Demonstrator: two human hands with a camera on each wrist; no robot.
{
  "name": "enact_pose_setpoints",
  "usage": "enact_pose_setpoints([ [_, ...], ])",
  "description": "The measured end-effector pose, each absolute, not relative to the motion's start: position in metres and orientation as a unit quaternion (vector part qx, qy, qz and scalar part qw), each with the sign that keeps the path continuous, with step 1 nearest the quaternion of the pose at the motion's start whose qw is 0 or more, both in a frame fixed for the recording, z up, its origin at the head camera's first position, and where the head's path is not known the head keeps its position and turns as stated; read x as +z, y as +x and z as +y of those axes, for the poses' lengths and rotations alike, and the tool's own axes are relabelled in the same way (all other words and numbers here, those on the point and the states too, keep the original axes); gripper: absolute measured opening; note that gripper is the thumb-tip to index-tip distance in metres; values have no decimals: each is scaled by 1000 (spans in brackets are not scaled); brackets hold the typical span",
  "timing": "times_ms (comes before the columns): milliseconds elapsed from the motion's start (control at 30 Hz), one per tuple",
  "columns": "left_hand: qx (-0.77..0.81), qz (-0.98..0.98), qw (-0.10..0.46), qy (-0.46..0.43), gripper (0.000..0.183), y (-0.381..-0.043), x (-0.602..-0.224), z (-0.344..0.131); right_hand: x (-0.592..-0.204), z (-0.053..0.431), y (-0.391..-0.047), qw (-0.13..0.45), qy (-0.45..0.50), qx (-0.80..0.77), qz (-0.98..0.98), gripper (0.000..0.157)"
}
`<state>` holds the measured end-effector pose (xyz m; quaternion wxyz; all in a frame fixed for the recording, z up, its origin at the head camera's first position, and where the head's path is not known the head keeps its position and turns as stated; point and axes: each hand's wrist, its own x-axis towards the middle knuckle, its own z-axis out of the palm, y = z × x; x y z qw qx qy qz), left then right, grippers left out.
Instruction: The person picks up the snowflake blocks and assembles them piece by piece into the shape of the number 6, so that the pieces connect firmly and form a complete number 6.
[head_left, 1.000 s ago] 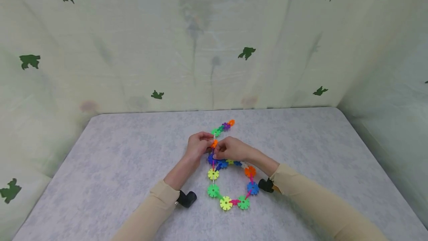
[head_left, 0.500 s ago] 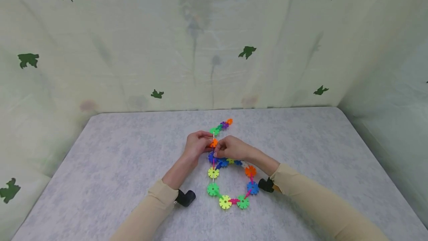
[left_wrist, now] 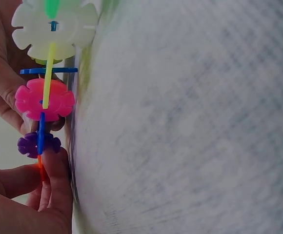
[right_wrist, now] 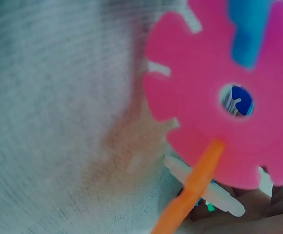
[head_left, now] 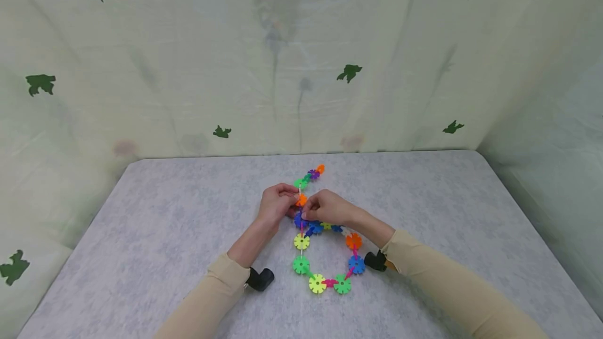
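Notched plastic discs, shaped like flowers, are slotted together into a chain. My left hand (head_left: pixel 277 207) pinches an orange disc (head_left: pixel 301 200) between thumb and fingers; in the left wrist view it grips an orange disc (left_wrist: pixel 41 168) just past a purple disc (left_wrist: pixel 31 145). Close beside it, my right hand (head_left: pixel 330 208) pinches the chain near a dark blue disc (head_left: pixel 300 220), fingertips covering part of the joint. The left wrist view also has a pink disc (left_wrist: pixel 34 100) by the right fingers. A large pink disc (right_wrist: pixel 195 97) fills much of the right wrist view.
Below the hands, the chain curves into a ring with a yellow disc (head_left: pixel 301 241), a green disc (head_left: pixel 301 264) and an orange disc (head_left: pixel 354 241). Its far tail runs past a green disc (head_left: pixel 300 184) to an orange end disc (head_left: pixel 321 169). A printed curtain (head_left: pixel 400 41) hangs behind the grey table (head_left: pixel 188 198).
The chain's far tail has shifted slightly to the left, and its orange end disc has turned. Both hands keep nearly the same place and hold.
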<state>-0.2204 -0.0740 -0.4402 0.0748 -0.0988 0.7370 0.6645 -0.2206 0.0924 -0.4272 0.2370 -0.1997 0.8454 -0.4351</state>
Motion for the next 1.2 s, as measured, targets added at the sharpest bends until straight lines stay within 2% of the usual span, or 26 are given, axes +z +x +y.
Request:
enact_pose_setpoints([
  [633,673,730,78,-89,15,-221,-442,-74,-428,94,-225,248,-223,-425,841,10],
  [1200,676,724,105,-88,22,-229,-444,-77,-428,97,-226,250,-237,-421,839,9],
])
